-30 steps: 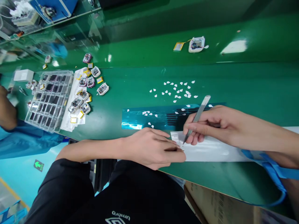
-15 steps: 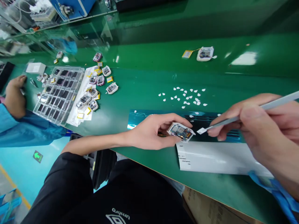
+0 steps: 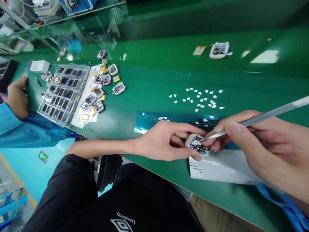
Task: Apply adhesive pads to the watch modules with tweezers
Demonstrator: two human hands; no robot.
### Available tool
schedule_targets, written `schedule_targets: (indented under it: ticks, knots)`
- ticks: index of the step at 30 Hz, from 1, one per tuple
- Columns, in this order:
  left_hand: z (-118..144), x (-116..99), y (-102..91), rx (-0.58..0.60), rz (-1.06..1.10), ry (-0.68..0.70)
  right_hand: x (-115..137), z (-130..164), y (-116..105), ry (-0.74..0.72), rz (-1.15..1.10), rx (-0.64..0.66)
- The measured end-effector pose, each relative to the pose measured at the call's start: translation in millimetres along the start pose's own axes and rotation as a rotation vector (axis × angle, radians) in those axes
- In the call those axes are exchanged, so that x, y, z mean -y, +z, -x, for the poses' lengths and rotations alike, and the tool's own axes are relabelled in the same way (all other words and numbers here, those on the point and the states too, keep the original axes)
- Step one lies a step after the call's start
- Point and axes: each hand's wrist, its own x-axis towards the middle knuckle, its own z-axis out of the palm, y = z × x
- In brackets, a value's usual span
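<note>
My left hand (image 3: pixel 166 141) grips a small white open device (image 3: pixel 198 144) with a circuit board showing, tilted above a white label sheet (image 3: pixel 222 169). My right hand (image 3: pixel 251 141) holds metal tweezers (image 3: pixel 260 117), and their tip reaches into the device. Both hands meet near the front edge of the green table (image 3: pixel 149 96). A shiny teal film strip (image 3: pixel 154 120) lies just behind them.
Several small white paper bits (image 3: pixel 200 98) are scattered behind the strip. At the left stand a clear compartment tray (image 3: pixel 61 93) and several similar devices (image 3: pixel 96 96) on paper. One more device with a yellow battery (image 3: pixel 218 50) lies far back. Another person's hand (image 3: pixel 16 96) and blue sleeve are at the far left.
My left hand went from pressing the label sheet to lifting the device. The tweezers picked up a small white piece, then moved into the device.
</note>
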Motion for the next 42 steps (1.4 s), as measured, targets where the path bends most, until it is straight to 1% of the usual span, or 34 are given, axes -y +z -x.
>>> schedule_targets:
  ticks: [8,14,22,34,37,42]
  knots:
    - [1.0,-0.8,2.3,-0.018,-0.011,-0.007,-3.7,-1.1,0.4,0.005,-0.019,0.02]
    - [1.8,-3.2,2.5,-0.016,-0.018,-0.007,-1.7,-3.0,1.3,0.021,-0.038,0.0]
    - [1.6,-1.2,3.2,-0.024,-0.017,-0.01,-4.1,-2.5,3.8,0.044,-0.042,-0.001]
    - [1.6,-1.2,4.3,-0.029,-0.006,-0.014,1.5,1.3,5.1,0.027,-0.023,-0.034]
    - [1.2,-0.2,4.7,-0.044,-0.018,-0.019,-1.0,1.8,7.3,-0.014,0.014,-0.017]
    - [-0.5,2.7,7.1,-0.099,-0.053,-0.022,-6.8,4.5,7.1,-0.217,0.135,0.0]
